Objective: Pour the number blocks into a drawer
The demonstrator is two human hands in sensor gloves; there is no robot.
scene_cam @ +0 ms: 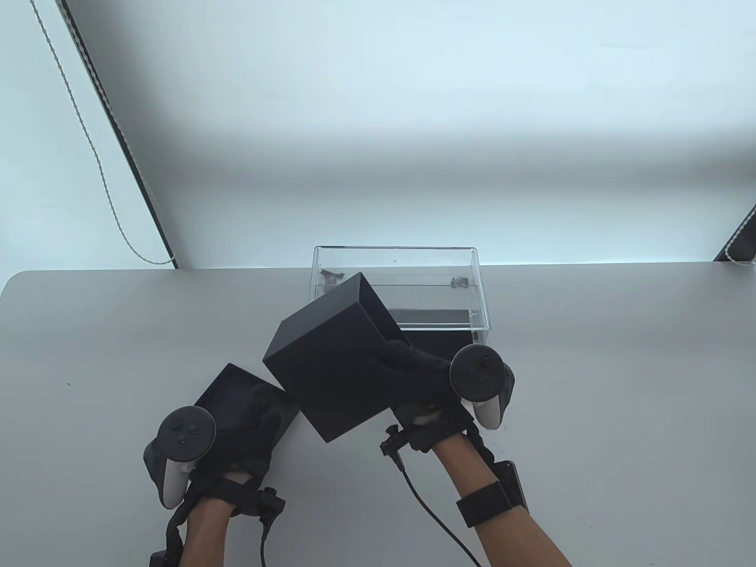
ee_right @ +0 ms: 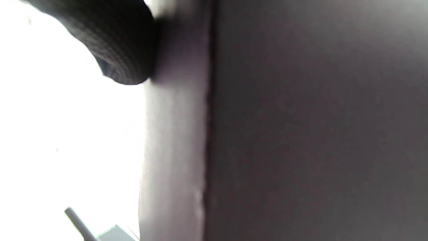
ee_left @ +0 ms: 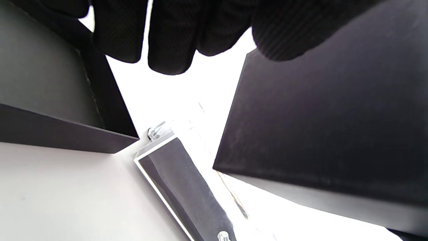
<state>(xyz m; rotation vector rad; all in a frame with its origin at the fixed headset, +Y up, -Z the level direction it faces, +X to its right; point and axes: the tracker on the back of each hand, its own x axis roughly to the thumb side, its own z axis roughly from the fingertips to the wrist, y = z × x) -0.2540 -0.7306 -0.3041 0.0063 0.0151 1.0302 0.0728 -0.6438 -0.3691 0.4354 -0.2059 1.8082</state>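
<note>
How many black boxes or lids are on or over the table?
2: a tilted black box held by the right hand near the clear drawer; a lid under the left hand.

- Two gloved hands: the left hand (scene_cam: 236,431) and the right hand (scene_cam: 422,378).
- Two trackers, one strapped to the back of each hand: left tracker (scene_cam: 180,440), right tracker (scene_cam: 481,378).
- One black box (scene_cam: 333,366), tilted (held up off the tabletop by the right hand).
- One black lid (scene_cam: 227,390), lying flat under the left hand.
- One clear drawer unit (scene_cam: 401,292) at the far edge of the tabletop (scene_cam: 590,384).
- One dark drawer (scene_cam: 440,338) pulled out of it.
- Number blocks: none can be made out, so no count.
</note>
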